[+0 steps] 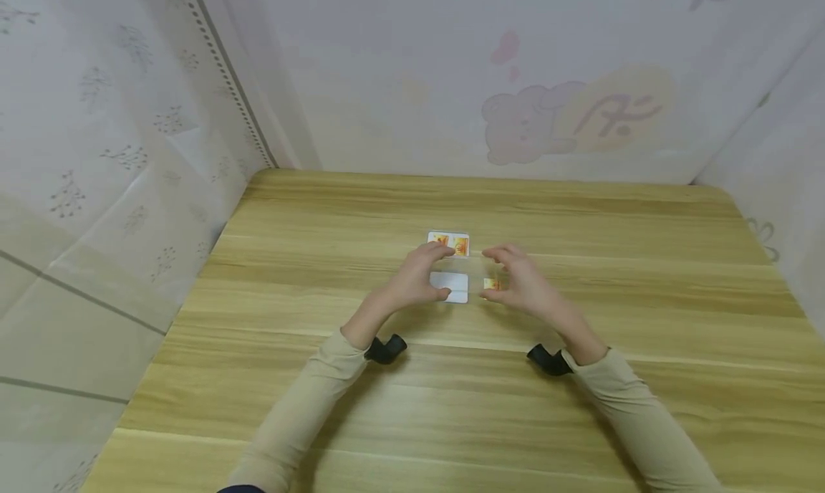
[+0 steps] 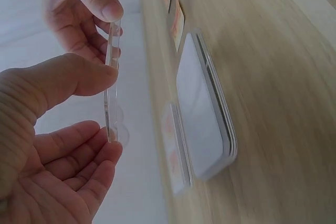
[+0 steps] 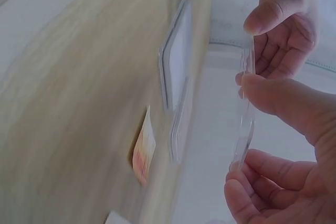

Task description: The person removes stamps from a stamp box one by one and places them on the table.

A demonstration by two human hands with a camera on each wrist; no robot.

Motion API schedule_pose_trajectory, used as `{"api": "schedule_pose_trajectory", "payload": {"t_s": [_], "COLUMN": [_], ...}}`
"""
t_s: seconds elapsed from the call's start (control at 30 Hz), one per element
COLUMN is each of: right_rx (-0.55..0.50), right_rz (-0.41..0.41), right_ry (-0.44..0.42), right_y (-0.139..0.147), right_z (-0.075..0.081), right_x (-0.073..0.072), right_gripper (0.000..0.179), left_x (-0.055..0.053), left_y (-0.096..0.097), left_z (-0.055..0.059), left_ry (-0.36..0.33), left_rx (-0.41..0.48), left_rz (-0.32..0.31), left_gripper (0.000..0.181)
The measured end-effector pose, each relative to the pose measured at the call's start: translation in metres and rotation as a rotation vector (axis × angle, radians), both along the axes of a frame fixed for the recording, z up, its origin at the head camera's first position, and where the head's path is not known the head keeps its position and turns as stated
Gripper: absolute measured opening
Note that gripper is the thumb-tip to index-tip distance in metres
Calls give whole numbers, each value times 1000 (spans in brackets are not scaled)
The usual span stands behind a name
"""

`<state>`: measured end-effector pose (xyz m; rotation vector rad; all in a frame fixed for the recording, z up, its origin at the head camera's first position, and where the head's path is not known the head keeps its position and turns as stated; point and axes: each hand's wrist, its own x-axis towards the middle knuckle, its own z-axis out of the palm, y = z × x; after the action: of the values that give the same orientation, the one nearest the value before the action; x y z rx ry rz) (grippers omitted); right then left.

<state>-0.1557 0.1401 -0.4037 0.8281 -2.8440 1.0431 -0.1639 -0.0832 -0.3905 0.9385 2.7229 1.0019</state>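
Observation:
Both hands hold a thin, clear plastic plate [image 2: 111, 98] above the table, seen edge-on in the wrist views. My left hand [image 1: 409, 281] pinches its left end between thumb and fingers. On the opposite end, my right hand [image 1: 525, 281] grips it the same way. Below lies a stack of white rounded rectangular pieces [image 1: 459, 282], partly covered by the left hand in the head view. Behind that stack is a white piece [image 1: 460, 246] bearing two orange pictures. A small orange printed paper [image 3: 144, 153] lies under the right hand.
A wood-grain table [image 1: 451, 407] spreads under everything, with a patterned cloth [image 1: 387, 84] hanging behind it and more cloth at both sides. Black wrist devices [image 1: 387, 350] stick out inward from the cuffs. Another paper corner [image 3: 116, 217] shows low in the right wrist view.

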Motion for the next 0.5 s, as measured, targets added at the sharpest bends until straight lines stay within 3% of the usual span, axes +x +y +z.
{"api": "schedule_pose_trajectory", "payload": {"t_s": [0.5], "right_rx": [-20], "right_rz": [9], "right_ry": [-27], "right_y": [-24], "right_z": [-6], "right_x": [0], "right_gripper": [64], "left_x": [1], "left_y": [-21], "left_z": [-6], "left_ry": [-31], "left_rx": [-29], "left_rz": [19], "left_gripper": [62]}}
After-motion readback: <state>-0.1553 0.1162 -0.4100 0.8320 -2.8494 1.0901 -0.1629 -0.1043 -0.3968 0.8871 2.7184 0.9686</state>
